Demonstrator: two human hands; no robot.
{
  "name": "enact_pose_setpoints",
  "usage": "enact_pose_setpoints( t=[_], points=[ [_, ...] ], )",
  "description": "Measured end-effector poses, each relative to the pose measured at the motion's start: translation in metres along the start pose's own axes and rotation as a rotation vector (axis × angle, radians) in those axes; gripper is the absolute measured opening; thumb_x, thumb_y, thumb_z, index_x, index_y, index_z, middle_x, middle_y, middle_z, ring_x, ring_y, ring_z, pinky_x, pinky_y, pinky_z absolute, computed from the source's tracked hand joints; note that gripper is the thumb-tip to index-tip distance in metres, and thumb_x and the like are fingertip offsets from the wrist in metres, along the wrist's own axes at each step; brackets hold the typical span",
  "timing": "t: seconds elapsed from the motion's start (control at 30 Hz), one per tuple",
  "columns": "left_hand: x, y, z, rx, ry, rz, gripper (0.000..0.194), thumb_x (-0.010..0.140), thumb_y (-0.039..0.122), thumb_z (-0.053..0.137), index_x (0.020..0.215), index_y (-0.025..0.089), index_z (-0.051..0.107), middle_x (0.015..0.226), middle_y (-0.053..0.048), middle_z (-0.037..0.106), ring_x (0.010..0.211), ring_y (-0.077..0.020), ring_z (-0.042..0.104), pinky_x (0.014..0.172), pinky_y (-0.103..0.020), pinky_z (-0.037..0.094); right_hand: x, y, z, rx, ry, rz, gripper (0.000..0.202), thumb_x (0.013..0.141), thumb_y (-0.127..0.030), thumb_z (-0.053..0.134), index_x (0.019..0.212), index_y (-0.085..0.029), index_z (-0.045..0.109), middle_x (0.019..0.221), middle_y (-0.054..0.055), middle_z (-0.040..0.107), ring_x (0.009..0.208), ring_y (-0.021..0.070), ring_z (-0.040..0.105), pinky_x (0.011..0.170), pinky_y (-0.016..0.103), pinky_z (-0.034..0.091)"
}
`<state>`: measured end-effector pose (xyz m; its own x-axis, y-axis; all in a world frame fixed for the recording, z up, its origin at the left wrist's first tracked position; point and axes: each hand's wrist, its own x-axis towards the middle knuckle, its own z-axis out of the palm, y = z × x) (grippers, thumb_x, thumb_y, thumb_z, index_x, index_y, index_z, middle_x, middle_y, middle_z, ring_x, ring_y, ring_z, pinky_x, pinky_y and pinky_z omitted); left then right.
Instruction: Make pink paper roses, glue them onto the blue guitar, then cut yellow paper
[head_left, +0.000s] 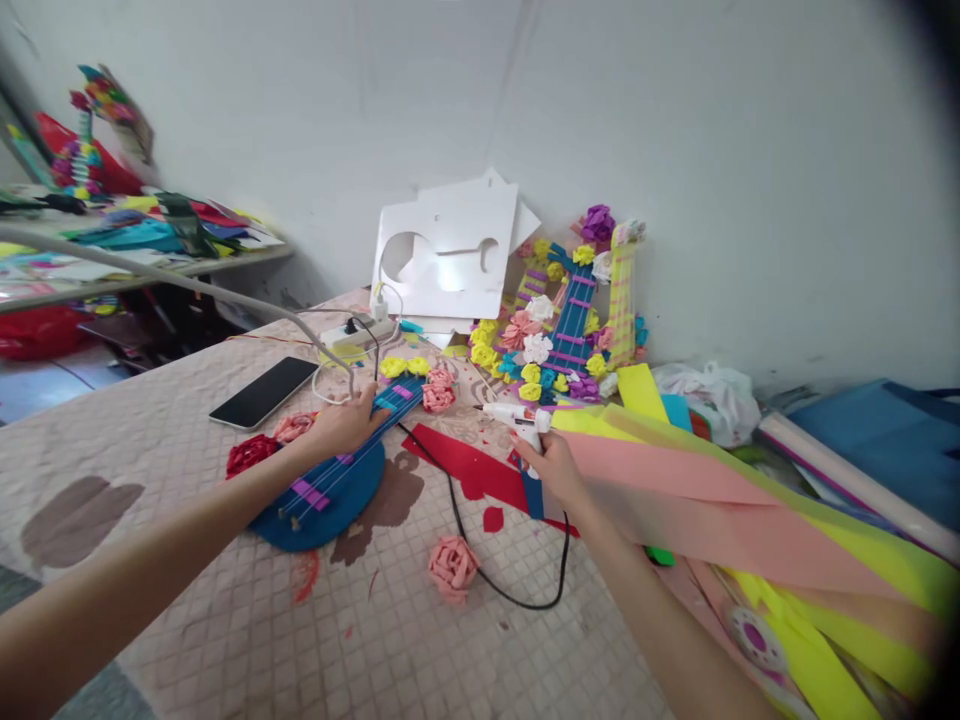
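My left hand grips the neck of a blue craft guitar lying on the table, with purple strips and strings along it. Yellow paper flowers sit at the head, and a pink flower is beside it. Dark red and coral flowers are by the body, partly behind my left arm. In my right hand is a white hot glue gun, its nozzle pointing left toward the guitar. A black cord loops from it across the table. Nearer to me lies a loose pink paper flower.
A black phone lies left of the guitar, near a power strip. Red felt lies between my hands. Decorated guitars and white cut-out boards lean on the wall. Pink and yellow sheets spread along the right.
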<state>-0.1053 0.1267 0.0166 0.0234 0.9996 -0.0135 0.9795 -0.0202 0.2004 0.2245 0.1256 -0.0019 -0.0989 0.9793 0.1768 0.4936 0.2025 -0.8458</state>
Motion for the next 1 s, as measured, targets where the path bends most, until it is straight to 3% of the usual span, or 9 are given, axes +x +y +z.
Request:
enact_pose_setpoints(
  t=[0.13, 0.3, 0.47, 0.7, 0.87, 1.0],
  points=[
    [0.001, 0.001, -0.001, 0.008, -0.037, 0.019, 0.058, 0.095, 0.046, 0.025, 0.14, 0.009, 0.026, 0.128, -0.022, 0.054, 0.116, -0.0336, 0.054, 0.093, -0.044, 0.04, -0.004, 0.002, -0.002, -0.009, 0.008, 0.014, 0.034, 0.074, -0.052, 0.058, 0.064, -0.019, 0.053, 0.051, 0.0, 0.054, 0.048, 0.0157, 0.05, 0.048, 0.027, 0.036],
    [-0.001, -0.005, -0.001, 0.022, -0.121, 0.06, 0.081, 0.085, 0.065, 0.035, 0.145, 0.013, 0.02, 0.132, -0.022, 0.051, 0.117, -0.035, 0.053, 0.091, -0.041, 0.042, -0.008, 0.005, -0.004, -0.013, 0.002, 0.028, 0.035, 0.075, -0.052, 0.057, 0.064, -0.019, 0.054, 0.051, 0.0, 0.054, 0.049, 0.0158, 0.051, 0.05, 0.027, 0.038],
    [-0.005, -0.002, 0.001, 0.076, -0.133, 0.094, 0.096, 0.074, 0.061, 0.054, 0.148, 0.015, 0.014, 0.136, -0.025, 0.046, 0.119, -0.0404, 0.05, 0.093, -0.052, 0.04, -0.01, 0.004, -0.004, -0.014, -0.006, 0.033, 0.037, 0.075, -0.054, 0.057, 0.062, -0.02, 0.054, 0.051, 0.0, 0.055, 0.048, 0.0157, 0.051, 0.05, 0.027, 0.038],
    [-0.012, 0.017, 0.001, 0.139, -0.076, 0.063, 0.078, 0.079, 0.04, 0.052, 0.147, 0.017, 0.019, 0.125, -0.023, 0.056, 0.111, -0.0435, 0.054, 0.092, -0.069, 0.029, -0.011, 0.007, -0.007, -0.01, 0.001, 0.034, 0.039, 0.074, -0.056, 0.057, 0.063, -0.019, 0.055, 0.051, 0.0, 0.055, 0.049, 0.0163, 0.052, 0.05, 0.027, 0.039],
    [-0.018, 0.028, 0.001, 0.153, -0.033, 0.036, 0.073, 0.082, 0.046, 0.051, 0.145, 0.019, 0.025, 0.119, -0.022, 0.059, 0.108, -0.0434, 0.056, 0.095, -0.07, 0.024, -0.012, 0.007, -0.008, 0.004, 0.002, 0.038, 0.038, 0.074, -0.055, 0.057, 0.063, -0.019, 0.054, 0.052, 0.0, 0.056, 0.049, 0.0157, 0.052, 0.051, 0.027, 0.04],
    [-0.031, 0.039, 0.002, 0.142, 0.009, 0.07, 0.071, 0.085, 0.05, 0.049, 0.144, 0.018, 0.026, 0.13, -0.022, 0.05, 0.114, -0.0423, 0.051, 0.096, -0.068, 0.024, -0.013, 0.006, -0.008, 0.015, 0.003, 0.041, 0.041, 0.074, -0.058, 0.056, 0.061, -0.019, 0.054, 0.05, 0.001, 0.055, 0.048, 0.0157, 0.052, 0.05, 0.027, 0.04]
  ],
)
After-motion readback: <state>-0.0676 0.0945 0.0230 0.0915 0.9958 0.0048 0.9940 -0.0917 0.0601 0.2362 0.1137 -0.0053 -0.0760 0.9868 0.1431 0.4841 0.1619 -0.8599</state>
